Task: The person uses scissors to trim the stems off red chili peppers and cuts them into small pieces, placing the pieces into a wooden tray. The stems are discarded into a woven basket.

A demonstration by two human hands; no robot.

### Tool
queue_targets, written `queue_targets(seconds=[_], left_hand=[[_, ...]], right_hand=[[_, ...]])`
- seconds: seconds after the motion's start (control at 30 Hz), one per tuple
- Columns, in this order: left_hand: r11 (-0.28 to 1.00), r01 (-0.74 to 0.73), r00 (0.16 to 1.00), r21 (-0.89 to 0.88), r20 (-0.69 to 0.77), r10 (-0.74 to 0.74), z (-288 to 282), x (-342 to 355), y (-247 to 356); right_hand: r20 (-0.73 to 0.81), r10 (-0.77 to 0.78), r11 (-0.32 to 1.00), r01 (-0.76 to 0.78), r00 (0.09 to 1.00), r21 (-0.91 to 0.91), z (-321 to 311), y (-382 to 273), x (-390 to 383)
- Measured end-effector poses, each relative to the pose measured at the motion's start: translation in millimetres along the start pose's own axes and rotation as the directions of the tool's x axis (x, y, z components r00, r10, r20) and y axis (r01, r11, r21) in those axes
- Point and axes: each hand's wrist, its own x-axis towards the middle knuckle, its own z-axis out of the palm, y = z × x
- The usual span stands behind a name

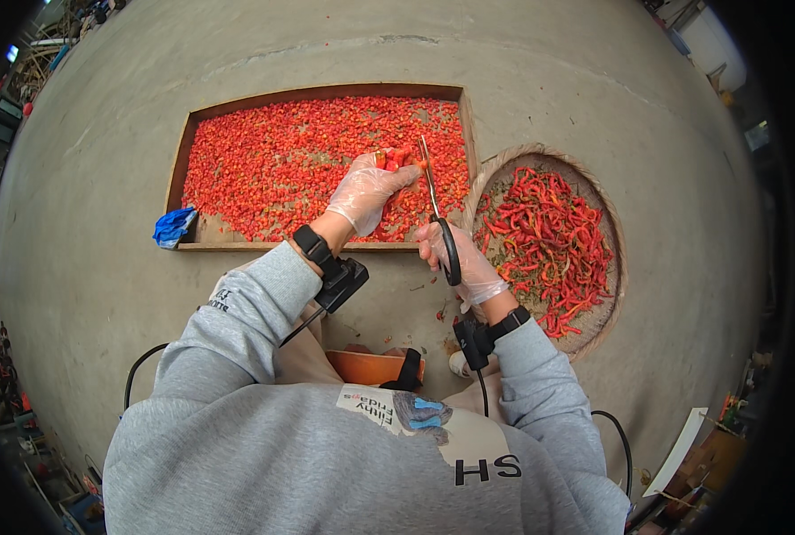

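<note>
Red peppers [392, 159] are pinched in the left hand [366, 192], above a tray [237, 247] of chopped pieces [281, 152]. From afar, I see the right hand [469, 267] curled around scissors [432, 192].

Chopped peppers [277, 147] are red flecked with orange, scissor handles [453, 252] black, the sweatshirt [237, 455] mottled grey.

The scissors [432, 192], slim and silvery with a dark loop handle, are gripped in the right hand [467, 267], tips toward the wooden tray's [469, 134] far edge, handle over its near edge. Red peppers [395, 159], bunched in the left hand [366, 192], sit just beside the blades.
</note>
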Motion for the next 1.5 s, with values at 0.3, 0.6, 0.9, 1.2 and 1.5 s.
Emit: queue_targets(seconds=[0.3,0.6,0.9,1.2,1.5], left_hand=[[0.999,0.050,0.998,0.009,-0.028,-0.050,2.9,-0.8,1.7],[0.999,0.045,0.996,0.011,-0.078,-0.044,-4.4,5.4,-5.4],[1.000,-0.004,0.992,-0.010,-0.123,0.002,-9.5,12.1,-10.0],[0.995,0.089,0.991,0.041,-0.101,-0.085,-4.6,6.1,-6.8],[0.996,0.091,0.995,0.016,-0.030,-0.090,0.3,-1.5,2.7]], right_hand=[[-0.077,0.001,0.998,-0.005,0.997,-0.055,6.8,-7.5,-4.1],[-0.157,0.045,0.994,-0.059,0.987,-0.087,6.4,-14.8,-5.2],[0.011,-0.007,1.000,0.008,1.000,-0.030,4.4,-6.0,-4.1],[-0.042,0.014,1.000,-0.014,0.999,0.002,6.4,-12.8,-6.0],[-0.050,-0.015,1.000,0.013,0.999,-0.028,8.0,-13.8,-5.7]])
